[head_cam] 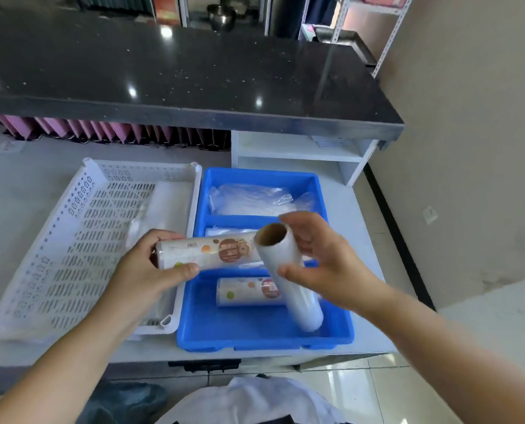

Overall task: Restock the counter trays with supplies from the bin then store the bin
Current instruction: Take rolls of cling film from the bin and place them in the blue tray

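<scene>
"So, what's closest to you?" my helper asks.

"From my screen, the two hands. The left hand [151, 264] is wrapped round one end of a labelled roll [206, 252], held flat over the edge where the two boxes meet. The right hand [325, 264] pinches a plain roll [288, 280] between thumb and fingers. That one is tipped, with its low end down in the blue tray [255, 342]."

"Why tipped?"

"I think it is going into the near part of the tray, low end first, so it slides in beside the second labelled roll [243, 292] lying there."

"How many rolls?"

"Three. Two with labels, one plain. Two are in hands, one lies in the tray."

"And farther back?"

"The tray has three parts. The middle part holds something clear that I can't make out. The far part holds plastic bags [249, 200]. I can't count them. One white basket [80, 191] sits just beside the tray on the left. I guess it is the bin, with a few clear bags left inside. Behind it all is the black counter [194, 71]."
</scene>
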`<state>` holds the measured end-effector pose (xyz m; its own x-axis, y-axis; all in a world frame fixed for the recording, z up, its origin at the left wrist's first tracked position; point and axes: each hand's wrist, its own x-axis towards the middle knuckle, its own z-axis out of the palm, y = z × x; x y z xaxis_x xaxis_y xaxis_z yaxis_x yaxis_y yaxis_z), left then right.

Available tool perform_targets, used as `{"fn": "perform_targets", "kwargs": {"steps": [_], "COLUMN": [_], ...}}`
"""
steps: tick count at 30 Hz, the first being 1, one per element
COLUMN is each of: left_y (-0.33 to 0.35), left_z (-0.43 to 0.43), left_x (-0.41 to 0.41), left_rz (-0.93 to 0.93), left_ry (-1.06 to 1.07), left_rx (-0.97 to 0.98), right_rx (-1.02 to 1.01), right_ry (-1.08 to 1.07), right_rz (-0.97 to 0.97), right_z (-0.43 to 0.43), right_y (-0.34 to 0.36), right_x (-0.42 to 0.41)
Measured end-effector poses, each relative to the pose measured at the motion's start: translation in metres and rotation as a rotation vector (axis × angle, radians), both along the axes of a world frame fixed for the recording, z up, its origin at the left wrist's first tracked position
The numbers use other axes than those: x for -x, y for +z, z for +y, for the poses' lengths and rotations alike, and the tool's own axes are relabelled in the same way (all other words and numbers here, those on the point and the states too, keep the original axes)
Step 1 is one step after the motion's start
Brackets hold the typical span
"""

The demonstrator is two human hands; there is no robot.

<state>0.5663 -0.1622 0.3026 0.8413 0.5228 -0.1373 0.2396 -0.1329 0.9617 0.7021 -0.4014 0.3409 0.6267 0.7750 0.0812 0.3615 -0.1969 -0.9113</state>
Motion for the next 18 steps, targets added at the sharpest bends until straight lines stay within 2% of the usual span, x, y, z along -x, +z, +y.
{"fn": "perform_targets", "kwargs": {"steps": [4, 9, 14, 18], "left_y": [-0.007, -0.023, -0.037, -0.041], "left_z": [-0.021, -0.048, -0.059, -0.058], "left_x": [-0.007, -0.008, -0.004, -0.007], "left_rz": [0.058, 0.121, 0.221, 0.236], "left_ry": [-0.166, -0.330, -0.451, -0.571], "left_rx": [0.003, -0.015, -0.352, -0.693], "right_rx": [-0.133, -0.036, -0.019, -0.016], "right_ry": [-0.215, -0.298, -0.368, -0.384], "right_rz": [0.012, -0.129, -0.156, -0.146], "right_z": [-0.011, -0.019, -0.030, -0.033], "right_y": [0.030, 0.039, 0.028, 0.023], "right_x": [-0.015, -0.023, -0.024, -0.025]}}
